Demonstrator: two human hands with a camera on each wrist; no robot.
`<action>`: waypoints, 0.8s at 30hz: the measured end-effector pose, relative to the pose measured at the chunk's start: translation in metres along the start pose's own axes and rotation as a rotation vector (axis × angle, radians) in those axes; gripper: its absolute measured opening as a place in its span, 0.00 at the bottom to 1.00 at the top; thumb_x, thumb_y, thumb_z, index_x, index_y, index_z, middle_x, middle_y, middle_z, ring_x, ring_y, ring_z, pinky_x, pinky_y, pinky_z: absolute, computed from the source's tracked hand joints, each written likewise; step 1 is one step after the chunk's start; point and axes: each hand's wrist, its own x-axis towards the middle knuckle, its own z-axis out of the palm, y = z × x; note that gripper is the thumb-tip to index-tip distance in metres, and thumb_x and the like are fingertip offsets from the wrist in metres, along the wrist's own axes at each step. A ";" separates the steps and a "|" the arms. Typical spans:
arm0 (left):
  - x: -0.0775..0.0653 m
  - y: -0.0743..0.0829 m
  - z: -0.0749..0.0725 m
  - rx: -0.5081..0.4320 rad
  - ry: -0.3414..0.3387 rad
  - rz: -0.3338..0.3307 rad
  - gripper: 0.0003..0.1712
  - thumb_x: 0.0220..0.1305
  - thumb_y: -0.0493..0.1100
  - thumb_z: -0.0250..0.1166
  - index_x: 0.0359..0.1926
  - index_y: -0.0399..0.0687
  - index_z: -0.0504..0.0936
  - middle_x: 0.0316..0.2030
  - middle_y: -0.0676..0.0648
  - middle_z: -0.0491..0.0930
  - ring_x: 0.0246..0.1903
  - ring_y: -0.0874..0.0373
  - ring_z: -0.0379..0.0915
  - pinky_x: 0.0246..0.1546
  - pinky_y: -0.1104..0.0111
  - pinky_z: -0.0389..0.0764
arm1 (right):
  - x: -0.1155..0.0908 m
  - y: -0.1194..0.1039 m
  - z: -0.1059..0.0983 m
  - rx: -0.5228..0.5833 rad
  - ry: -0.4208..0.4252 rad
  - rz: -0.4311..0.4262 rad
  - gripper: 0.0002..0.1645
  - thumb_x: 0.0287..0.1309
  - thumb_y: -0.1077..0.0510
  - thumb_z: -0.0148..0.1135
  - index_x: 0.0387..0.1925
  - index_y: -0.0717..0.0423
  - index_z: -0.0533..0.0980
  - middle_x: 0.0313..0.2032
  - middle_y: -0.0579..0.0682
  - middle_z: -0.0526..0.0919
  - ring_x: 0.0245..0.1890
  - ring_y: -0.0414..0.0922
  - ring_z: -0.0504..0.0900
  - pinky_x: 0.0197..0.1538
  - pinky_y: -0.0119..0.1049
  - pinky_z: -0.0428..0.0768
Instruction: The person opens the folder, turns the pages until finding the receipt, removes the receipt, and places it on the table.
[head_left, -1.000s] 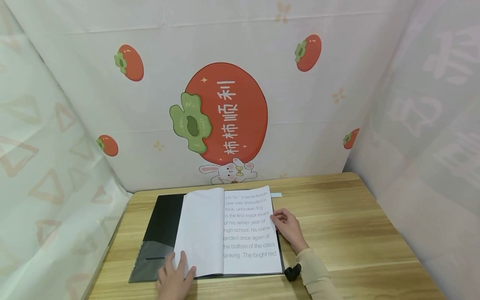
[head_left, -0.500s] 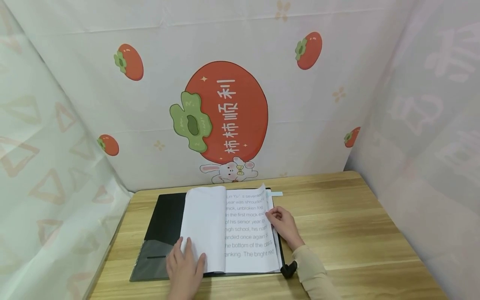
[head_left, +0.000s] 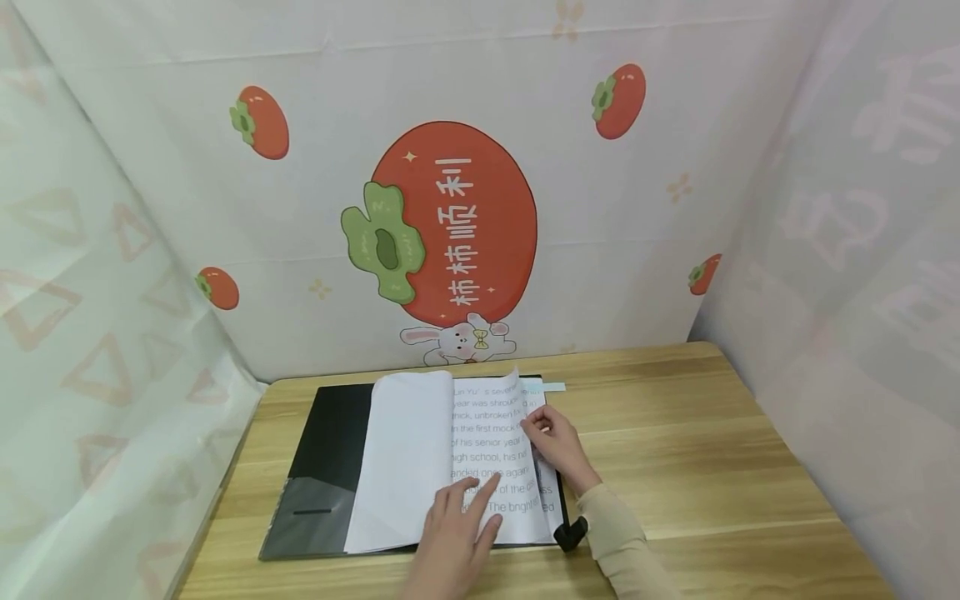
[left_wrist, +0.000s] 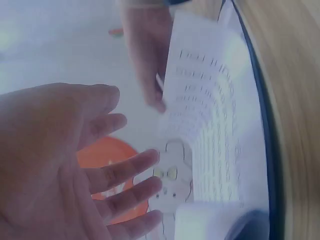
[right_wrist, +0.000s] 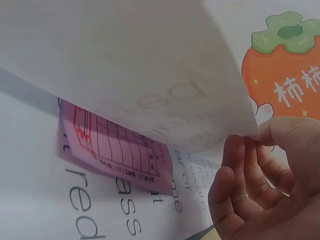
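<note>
A sheet of printed paper curls up from its right edge, where my right hand pinches it between thumb and fingers. In the right wrist view, the lifted page arches over a pink printed slip lying on another page of large text. My left hand has its fingers loosely spread and overlaps the lower middle of the open pages. A blank white page lies turned over on the left. The pages sit in a black folder.
A pale blue tab sticks out past the top right of the pages. Around the folder is a wooden table. A white cloth backdrop printed with persimmons stands behind it. A small black device sits by the right wrist.
My right hand has drawn the page's right edge up and leftward, and the page curls more. My left hand has moved right from the folder's left side to the middle of the pages.
</note>
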 end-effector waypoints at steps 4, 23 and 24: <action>0.007 0.010 0.009 0.004 -0.034 0.061 0.25 0.81 0.54 0.57 0.75 0.63 0.75 0.56 0.49 0.77 0.50 0.50 0.73 0.47 0.55 0.80 | 0.000 -0.003 0.003 0.002 -0.021 -0.033 0.09 0.73 0.55 0.65 0.42 0.58 0.79 0.34 0.52 0.81 0.32 0.44 0.77 0.32 0.31 0.78; 0.030 0.018 0.023 0.110 0.026 -0.037 0.20 0.77 0.56 0.63 0.63 0.60 0.84 0.46 0.49 0.84 0.38 0.50 0.79 0.31 0.60 0.80 | -0.005 -0.021 0.025 0.055 -0.165 -0.075 0.12 0.72 0.53 0.67 0.42 0.59 0.78 0.35 0.53 0.81 0.25 0.43 0.80 0.28 0.32 0.80; 0.030 0.018 0.023 0.108 0.021 -0.040 0.20 0.76 0.56 0.63 0.63 0.59 0.84 0.46 0.49 0.84 0.38 0.50 0.80 0.31 0.60 0.80 | -0.005 -0.021 0.026 0.050 -0.164 -0.082 0.12 0.72 0.53 0.67 0.42 0.59 0.78 0.35 0.53 0.81 0.25 0.43 0.80 0.28 0.33 0.81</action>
